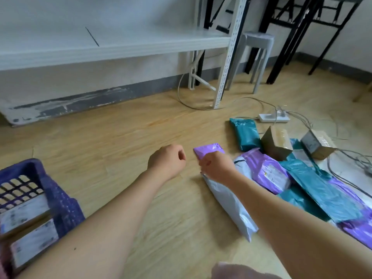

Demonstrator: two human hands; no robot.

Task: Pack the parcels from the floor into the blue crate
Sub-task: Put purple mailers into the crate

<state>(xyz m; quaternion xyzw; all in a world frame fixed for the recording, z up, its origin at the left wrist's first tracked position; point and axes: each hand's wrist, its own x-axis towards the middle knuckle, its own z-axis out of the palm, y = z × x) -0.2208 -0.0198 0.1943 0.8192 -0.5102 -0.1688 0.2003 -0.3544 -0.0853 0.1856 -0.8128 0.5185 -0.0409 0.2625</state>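
The blue crate (62, 200) stands at the lower left with labelled boxes (33, 241) inside. My right hand (218, 168) pinches the near edge of a small purple parcel (209, 150) lying on the floor. A white mailer (228, 202) lies under my right forearm. My left hand (167, 162) hovers just left of the purple parcel, fingers curled in a loose fist, holding nothing. To the right lies a pile: a teal mailer (246, 135), a larger purple mailer (268, 172), a long teal mailer (324, 190) and two cardboard boxes (276, 144) (319, 144).
A white metal shelf (112, 45) runs along the wall, its post (221, 89) standing on the floor. A grey stool (257, 55) and black table legs (281, 57) stand behind. A power strip (273, 118) and cables (346, 158) lie beyond the parcels.
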